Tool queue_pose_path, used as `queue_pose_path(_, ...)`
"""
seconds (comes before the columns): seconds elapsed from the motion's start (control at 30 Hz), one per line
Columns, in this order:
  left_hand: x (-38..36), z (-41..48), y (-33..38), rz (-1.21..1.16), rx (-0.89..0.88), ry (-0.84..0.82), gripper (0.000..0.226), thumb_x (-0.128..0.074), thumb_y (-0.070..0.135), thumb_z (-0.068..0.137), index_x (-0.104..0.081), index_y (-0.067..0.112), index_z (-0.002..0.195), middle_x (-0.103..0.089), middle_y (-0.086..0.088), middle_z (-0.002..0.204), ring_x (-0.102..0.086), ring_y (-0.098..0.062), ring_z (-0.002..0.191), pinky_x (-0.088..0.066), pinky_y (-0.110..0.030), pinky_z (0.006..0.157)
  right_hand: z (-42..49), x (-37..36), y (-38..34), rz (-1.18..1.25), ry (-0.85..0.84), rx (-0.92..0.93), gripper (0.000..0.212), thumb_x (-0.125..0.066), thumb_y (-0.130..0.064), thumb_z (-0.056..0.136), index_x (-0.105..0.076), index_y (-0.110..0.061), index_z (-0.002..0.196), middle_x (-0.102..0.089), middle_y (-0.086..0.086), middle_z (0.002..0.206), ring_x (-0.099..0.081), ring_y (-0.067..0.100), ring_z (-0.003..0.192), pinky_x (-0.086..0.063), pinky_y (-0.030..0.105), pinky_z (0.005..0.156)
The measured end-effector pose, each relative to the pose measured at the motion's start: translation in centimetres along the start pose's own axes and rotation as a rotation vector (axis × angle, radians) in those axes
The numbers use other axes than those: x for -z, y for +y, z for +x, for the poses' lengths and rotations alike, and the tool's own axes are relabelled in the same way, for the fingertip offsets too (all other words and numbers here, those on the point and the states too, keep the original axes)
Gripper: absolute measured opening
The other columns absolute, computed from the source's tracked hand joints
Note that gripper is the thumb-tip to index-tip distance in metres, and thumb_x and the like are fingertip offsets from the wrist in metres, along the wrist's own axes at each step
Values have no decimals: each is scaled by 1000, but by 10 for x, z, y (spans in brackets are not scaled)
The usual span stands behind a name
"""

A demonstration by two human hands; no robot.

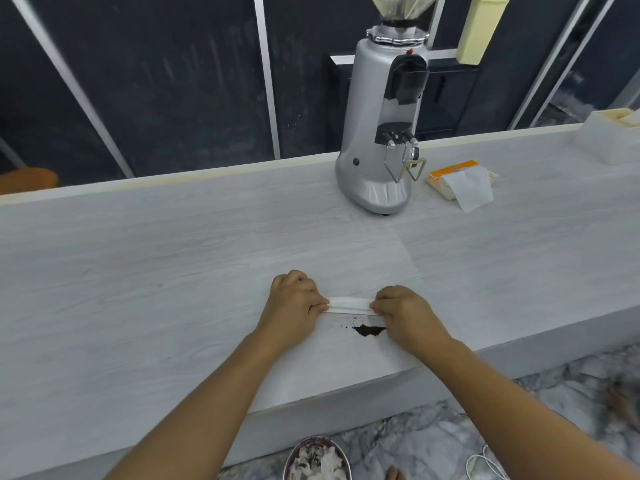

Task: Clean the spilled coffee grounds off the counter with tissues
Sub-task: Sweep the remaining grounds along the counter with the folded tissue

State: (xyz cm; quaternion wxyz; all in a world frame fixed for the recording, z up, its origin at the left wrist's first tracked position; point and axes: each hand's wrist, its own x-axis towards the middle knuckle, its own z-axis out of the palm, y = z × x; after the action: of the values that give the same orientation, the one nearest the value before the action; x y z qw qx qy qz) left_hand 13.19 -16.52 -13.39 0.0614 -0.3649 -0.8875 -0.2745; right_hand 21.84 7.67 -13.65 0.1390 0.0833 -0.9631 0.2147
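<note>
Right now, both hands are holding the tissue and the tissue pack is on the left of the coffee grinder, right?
Not quite. The head view shows the tissue pack on the right of the coffee grinder, not the left. The left hand and right hand are indeed both holding the tissue.

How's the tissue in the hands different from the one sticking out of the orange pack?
The held tissue is folded into a narrow strip; the pack tissue is a wider sheet. Left hand and right hand pinch the held tissue's ends beside the coffee grounds; the pack tissue lies untouched by the coffee grinder. Both are white.
</note>
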Motion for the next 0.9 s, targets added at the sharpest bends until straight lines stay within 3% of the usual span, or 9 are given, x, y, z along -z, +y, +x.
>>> queue_pose_path(0.2, -19, 48, 21, -14, -25, 19, 14, -67, 29, 91, -79, 27, 97, -67, 17, 88, -48, -13, 99, -34, -36, 98, 8, 32, 30, -50, 53, -72, 30, -67, 19, 69, -78, -5, 82, -70, 7, 80, -64, 26, 72, -55, 39, 57)
queue_pose_path(0.47, -68, 137, 58, -46, -106, 32, 14, -67, 28, 92, -79, 25, 97, -69, 14, 91, -51, -17, 101, -34, -39, 99, 21, 69, 114, -83, 134, -138, 25, -68, 15, 73, -78, -5, 82, -69, 6, 80, -64, 24, 71, -54, 35, 58)
queue_pose_path(0.63, -94, 144, 61, -43, -70, 7, 12, -71, 26, 90, -79, 25, 98, -68, 14, 91, -52, -15, 99, -36, -39, 97, 7, 62, 145, -28, 104, -140, 18, -69, 7, 79, -77, -4, 90, -69, 6, 88, -64, 26, 79, -53, 31, 67)
queue_pose_path(0.73, -98, 137, 58, -58, -24, 53, 12, -75, 28, 86, -79, 29, 98, -69, 17, 94, -52, -11, 101, -34, -35, 98, 3, 62, 148, 20, 119, -132, 20, -69, 1, 82, -75, -6, 99, -69, 5, 94, -63, 23, 84, -51, 30, 72)
queue_pose_path(0.9, -97, 138, 57, -94, 26, 54, 15, -77, 30, 83, -78, 33, 98, -67, 24, 97, -44, -2, 107, -17, -20, 103, 10, 64, 156, 35, 102, -94, 20, -71, 2, 78, -76, -9, 94, -70, 4, 89, -65, 25, 80, -56, 39, 66)
